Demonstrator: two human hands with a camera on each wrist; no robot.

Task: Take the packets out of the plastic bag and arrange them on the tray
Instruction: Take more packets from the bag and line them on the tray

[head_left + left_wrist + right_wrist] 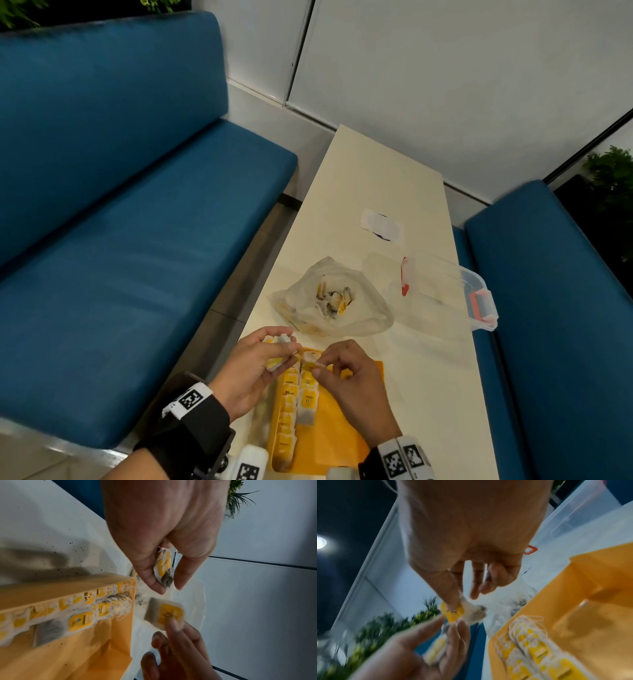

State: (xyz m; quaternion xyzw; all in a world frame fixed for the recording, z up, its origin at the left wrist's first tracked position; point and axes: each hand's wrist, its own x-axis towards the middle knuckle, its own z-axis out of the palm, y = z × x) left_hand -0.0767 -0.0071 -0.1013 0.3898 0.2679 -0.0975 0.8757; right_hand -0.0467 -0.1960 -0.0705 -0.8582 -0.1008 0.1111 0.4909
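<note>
The packets are small white tea bags with yellow tags. My left hand (274, 353) grips a small bunch of packets (163, 566) over the tray's far left corner. My right hand (322, 368) pinches a single packet (164, 614) between thumb and fingertips, right beside the left hand. The yellow tray (346, 431) lies at the table's near end, with two rows of packets (294, 401) along its left side. Just beyond the hands, the clear plastic bag (370, 308) stands open with several more packets (334, 301) inside.
A clear storage box (455, 291) with red clips stands at the table's right edge, past the bag. A white and purple wrapper (382, 226) lies further back. Blue benches (120, 240) flank the narrow white table (421, 394). Dark crumbs dot the table near the tray.
</note>
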